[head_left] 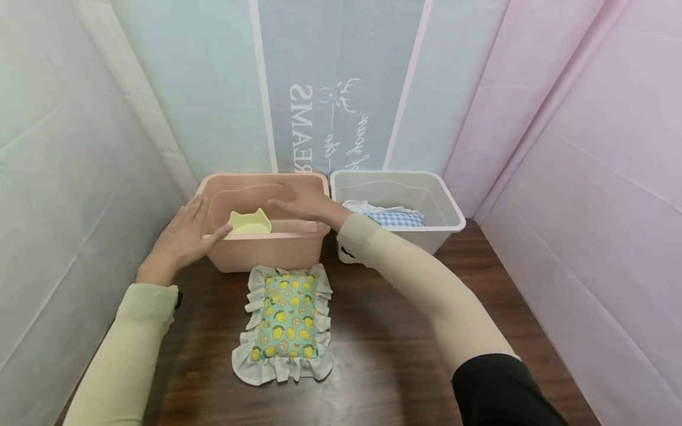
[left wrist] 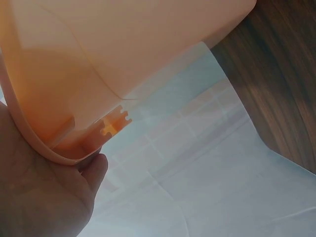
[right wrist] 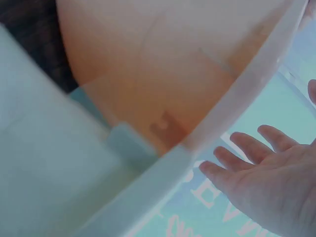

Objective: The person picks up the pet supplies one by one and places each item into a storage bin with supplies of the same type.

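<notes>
A peach plastic bin [head_left: 266,254] stands by the back wall, and a pale yellow cat-eared bowl [head_left: 250,223] shows inside it. My left hand [head_left: 183,236] rests at the bin's left front corner, fingers extended along the side and thumb by the front rim. In the left wrist view the left hand [left wrist: 44,182] lies right against the rim. Over the bin's right part reaches my right hand [head_left: 309,204], fingers spread and holding nothing. The right wrist view has the right hand [right wrist: 266,173] beside the rim. In front of the bin lies a ruffled lemon-print pillow [head_left: 288,319].
A white bin [head_left: 453,218] stands beside the peach one at the right, with a blue gingham ruffled cloth item [head_left: 396,219] inside. Both stand on a dark wood surface [head_left: 373,337]. Fabric walls enclose the left, right and back; the back curtain [head_left: 341,59] carries white lettering.
</notes>
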A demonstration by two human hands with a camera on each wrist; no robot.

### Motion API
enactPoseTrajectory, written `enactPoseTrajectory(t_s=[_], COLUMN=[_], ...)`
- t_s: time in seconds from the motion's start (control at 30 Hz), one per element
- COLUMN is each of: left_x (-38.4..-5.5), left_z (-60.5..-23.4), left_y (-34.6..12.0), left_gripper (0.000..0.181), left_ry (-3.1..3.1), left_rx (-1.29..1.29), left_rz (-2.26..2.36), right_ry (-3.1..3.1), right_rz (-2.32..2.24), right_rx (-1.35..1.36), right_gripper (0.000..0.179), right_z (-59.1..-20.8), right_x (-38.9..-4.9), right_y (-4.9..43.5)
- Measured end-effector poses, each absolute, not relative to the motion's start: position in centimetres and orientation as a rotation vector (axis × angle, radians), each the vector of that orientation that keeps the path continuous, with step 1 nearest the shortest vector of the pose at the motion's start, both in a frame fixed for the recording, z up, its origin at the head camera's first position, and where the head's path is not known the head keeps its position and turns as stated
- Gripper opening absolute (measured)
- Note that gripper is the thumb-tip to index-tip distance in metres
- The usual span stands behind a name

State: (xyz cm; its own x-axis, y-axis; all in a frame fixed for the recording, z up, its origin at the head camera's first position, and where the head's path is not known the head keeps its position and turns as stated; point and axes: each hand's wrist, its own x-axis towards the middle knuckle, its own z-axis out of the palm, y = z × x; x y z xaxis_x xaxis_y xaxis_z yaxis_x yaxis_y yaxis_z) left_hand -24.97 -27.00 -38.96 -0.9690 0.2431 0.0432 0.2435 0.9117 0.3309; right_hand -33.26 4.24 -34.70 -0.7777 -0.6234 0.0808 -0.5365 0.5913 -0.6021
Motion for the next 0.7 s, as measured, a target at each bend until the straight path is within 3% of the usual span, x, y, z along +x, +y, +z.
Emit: enactPoseTrajectory(t_s=[0.2, 0.7], left_x=[-24.9, -24.7], left_z=[-38.9, -38.9], left_y=[-26.8, -26.8], left_gripper=[0.106, 0.105], left_ry=[-3.071, -3.061], left_rx=[-0.395, -0.408], left_rz=[-0.519, -0.501], right_ry=[2.872, 2.965], right_rz=[-0.811, -0.643], right_rx=[-1.037, -0.901], right_gripper=[0.071, 0.082], right_z=[-33.4, -33.7], right_x=[-31.7, -30.9], right_y=[6.0, 10.3])
